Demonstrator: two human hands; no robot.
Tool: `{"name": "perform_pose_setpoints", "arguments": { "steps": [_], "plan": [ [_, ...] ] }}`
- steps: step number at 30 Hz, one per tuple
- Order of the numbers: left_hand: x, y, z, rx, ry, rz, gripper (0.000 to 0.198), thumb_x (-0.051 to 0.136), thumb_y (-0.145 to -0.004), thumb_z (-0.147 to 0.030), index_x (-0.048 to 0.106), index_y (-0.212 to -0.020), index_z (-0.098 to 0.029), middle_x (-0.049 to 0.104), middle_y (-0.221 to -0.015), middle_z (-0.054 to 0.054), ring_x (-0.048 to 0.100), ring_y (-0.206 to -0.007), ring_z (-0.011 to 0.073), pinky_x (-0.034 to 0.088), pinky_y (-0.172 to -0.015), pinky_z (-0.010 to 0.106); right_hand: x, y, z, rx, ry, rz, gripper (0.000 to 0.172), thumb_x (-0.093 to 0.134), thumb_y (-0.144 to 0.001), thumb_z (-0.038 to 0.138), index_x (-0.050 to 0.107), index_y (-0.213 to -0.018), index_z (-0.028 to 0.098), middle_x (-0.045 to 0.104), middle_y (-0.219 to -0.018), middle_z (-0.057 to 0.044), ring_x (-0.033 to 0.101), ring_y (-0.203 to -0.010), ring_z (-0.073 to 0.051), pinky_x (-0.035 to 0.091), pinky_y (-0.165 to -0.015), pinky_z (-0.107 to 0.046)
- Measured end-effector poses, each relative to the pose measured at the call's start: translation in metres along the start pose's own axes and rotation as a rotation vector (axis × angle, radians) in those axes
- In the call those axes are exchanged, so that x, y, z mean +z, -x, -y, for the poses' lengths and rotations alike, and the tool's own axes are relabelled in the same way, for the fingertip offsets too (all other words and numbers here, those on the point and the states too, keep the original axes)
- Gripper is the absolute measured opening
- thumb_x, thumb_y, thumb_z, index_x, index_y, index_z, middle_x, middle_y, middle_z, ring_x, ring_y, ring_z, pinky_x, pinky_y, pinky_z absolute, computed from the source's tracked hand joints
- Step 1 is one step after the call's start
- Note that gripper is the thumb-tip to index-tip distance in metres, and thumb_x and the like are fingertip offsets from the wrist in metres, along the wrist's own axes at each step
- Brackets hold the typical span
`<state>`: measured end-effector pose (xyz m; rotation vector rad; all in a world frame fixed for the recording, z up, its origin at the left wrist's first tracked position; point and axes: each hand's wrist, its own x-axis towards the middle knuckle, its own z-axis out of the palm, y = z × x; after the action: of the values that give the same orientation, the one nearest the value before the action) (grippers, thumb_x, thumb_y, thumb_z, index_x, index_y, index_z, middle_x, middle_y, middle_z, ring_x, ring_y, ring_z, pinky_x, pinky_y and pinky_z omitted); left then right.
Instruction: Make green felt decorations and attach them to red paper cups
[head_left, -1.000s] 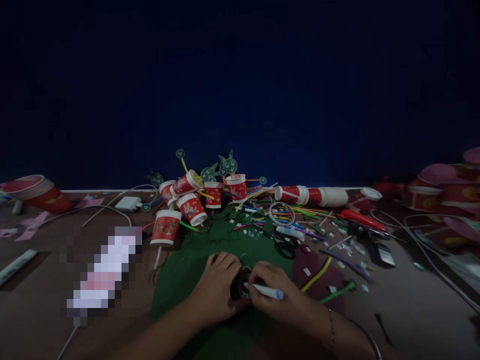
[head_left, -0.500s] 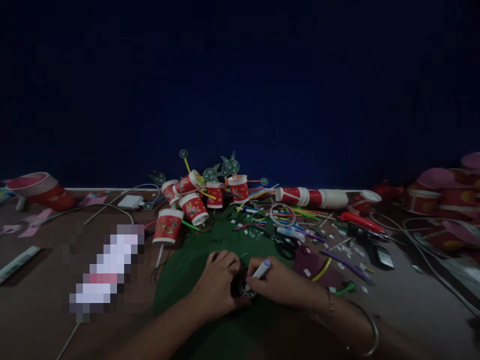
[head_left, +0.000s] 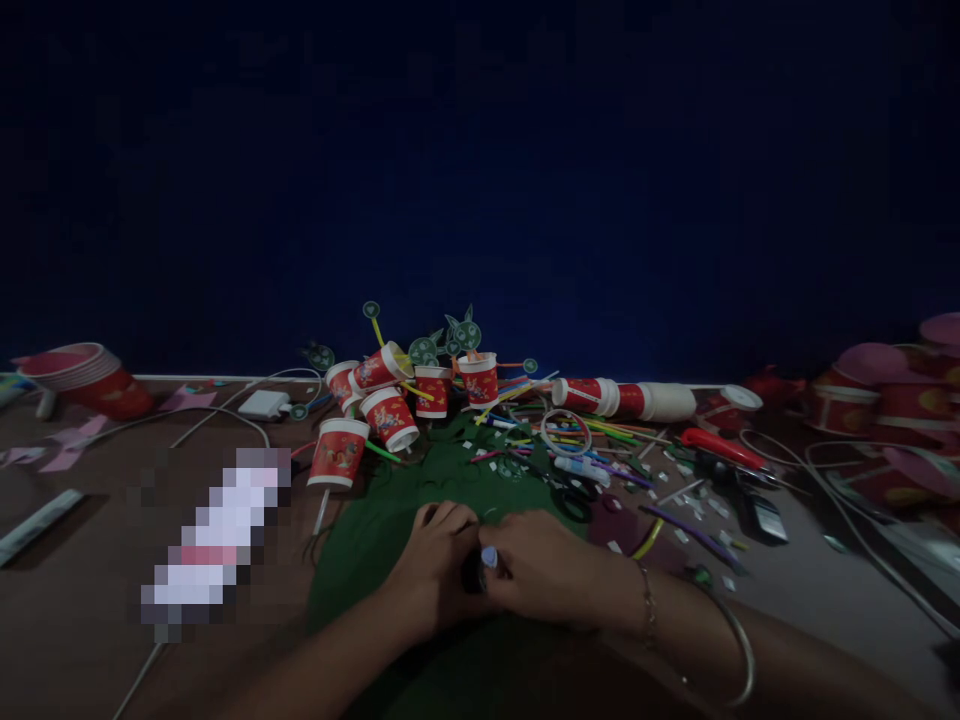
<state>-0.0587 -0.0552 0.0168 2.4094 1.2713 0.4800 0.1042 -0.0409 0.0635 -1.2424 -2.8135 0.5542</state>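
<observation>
So the person's left hand [head_left: 439, 560] and right hand [head_left: 544, 565] are pretty much together over the green sheet [head_left: 450, 480], on the near side of the counter [head_left: 82, 625]. Right fingers are pinched around a marker [head_left: 490, 557], bluish end pointing back at the camera, tip hidden behind the hand. Left fingers are curled around a small dark piece [head_left: 473, 573], which sits right between the two hands, mostly covered, so can't really tell its shape. Just past the right hand there's some black scissors [head_left: 574, 497] next to a maroon sheet [head_left: 602, 518]. Further back, a jumble of red paper cups [head_left: 337, 455], plus a stack of cups [head_left: 631, 400] lying sideways behind some loose colored straws [head_left: 611, 428]
</observation>
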Motion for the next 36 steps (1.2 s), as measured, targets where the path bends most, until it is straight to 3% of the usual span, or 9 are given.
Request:
{"name": "perform_pose_setpoints", "arguments": {
  "steps": [5, 12, 18, 23, 26, 29, 33, 36],
  "plan": [
    [0.007, -0.001, 0.004, 0.005, -0.027, -0.004, 0.031, 0.070, -0.059, -0.039, 0.055, -0.079, -0.021, 0.055, -0.090, 0.001, 0.048, -0.090, 0.0214, 0.029, -0.082, 0.038, 0.000, 0.005, 0.010, -0.047, 0.142, 0.075, 0.019, 0.054, -0.077, 0.023, 0.060, -0.091, 0.013, 0.067, -0.084, -0.011, 0.058, -0.075, -0.023, 0.035, -0.061, -0.030],
    [0.001, 0.000, -0.001, 0.013, -0.030, 0.007, 0.022, 0.065, -0.064, -0.032, 0.052, -0.078, -0.021, 0.054, -0.089, 0.000, 0.048, -0.088, 0.0195, 0.028, -0.082, 0.037, 0.022, 0.020, 0.002, -0.162, 0.149, -0.023, 0.011, 0.055, -0.077, 0.016, 0.054, -0.088, 0.015, 0.061, -0.089, -0.008, 0.050, -0.081, -0.022, 0.035, -0.064, -0.031],
    [-0.002, 0.000, -0.001, 0.016, -0.021, 0.019, 0.029, 0.065, -0.066, -0.044, 0.052, -0.077, -0.021, 0.055, -0.089, 0.001, 0.047, -0.087, 0.0203, 0.027, -0.082, 0.037, 0.029, 0.029, -0.009, -0.235, -0.057, -0.179, 0.006, 0.047, -0.083, 0.014, 0.053, -0.084, 0.017, 0.058, -0.083, -0.006, 0.046, -0.077, -0.018, 0.034, -0.066, -0.029],
    [0.000, 0.000, 0.000, 0.022, -0.029, 0.005, 0.030, 0.063, -0.067, -0.047, 0.053, -0.078, -0.021, 0.055, -0.089, 0.001, 0.047, -0.087, 0.0204, 0.028, -0.080, 0.037, 0.027, 0.031, -0.018, -0.255, -0.355, -0.231, 0.005, 0.047, -0.084, 0.017, 0.052, -0.085, 0.019, 0.056, -0.080, -0.003, 0.047, -0.079, -0.016, 0.037, -0.072, -0.028],
    [0.001, 0.000, -0.001, 0.017, -0.029, -0.003, 0.032, 0.066, -0.064, -0.048, 0.054, -0.079, -0.021, 0.055, -0.089, 0.001, 0.048, -0.087, 0.0203, 0.029, -0.081, 0.037, 0.028, 0.028, -0.025, -0.198, -0.530, -0.228, 0.006, 0.050, -0.082, 0.016, 0.054, -0.080, 0.019, 0.056, -0.078, -0.001, 0.049, -0.076, -0.015, 0.038, -0.072, -0.027],
    [0.002, 0.000, -0.002, -0.002, -0.042, -0.012, 0.037, 0.070, -0.058, -0.046, 0.056, -0.081, -0.022, 0.055, -0.089, 0.001, 0.049, -0.088, 0.0211, 0.029, -0.083, 0.038, 0.031, 0.021, -0.036, -0.001, -0.785, -0.218, 0.007, 0.053, -0.077, 0.018, 0.054, -0.071, 0.018, 0.053, -0.068, 0.002, 0.049, -0.066, -0.013, 0.037, -0.062, -0.024],
    [-0.001, -0.001, -0.004, -0.008, -0.035, -0.019, 0.040, 0.072, -0.052, -0.046, 0.057, -0.081, -0.021, 0.056, -0.088, 0.002, 0.050, -0.089, 0.0230, 0.031, -0.086, 0.040, 0.036, 0.007, -0.050, 0.297, -1.242, -0.461, 0.014, 0.052, -0.077, 0.031, 0.054, -0.069, 0.019, 0.054, -0.058, 0.002, 0.049, -0.059, -0.013, 0.036, -0.056, -0.024],
    [-0.005, -0.003, -0.002, -0.053, 0.060, -0.069, 0.027, 0.065, -0.061, -0.037, 0.055, -0.082, -0.022, 0.058, -0.083, 0.001, 0.052, -0.085, 0.0203, 0.034, -0.085, 0.038, 0.040, 0.000, -0.054, 0.403, -1.464, -0.548, 0.024, 0.051, -0.078, 0.041, 0.059, -0.083, 0.019, 0.062, -0.067, -0.001, 0.054, -0.064, -0.016, 0.038, -0.058, -0.025]
  ]
}}
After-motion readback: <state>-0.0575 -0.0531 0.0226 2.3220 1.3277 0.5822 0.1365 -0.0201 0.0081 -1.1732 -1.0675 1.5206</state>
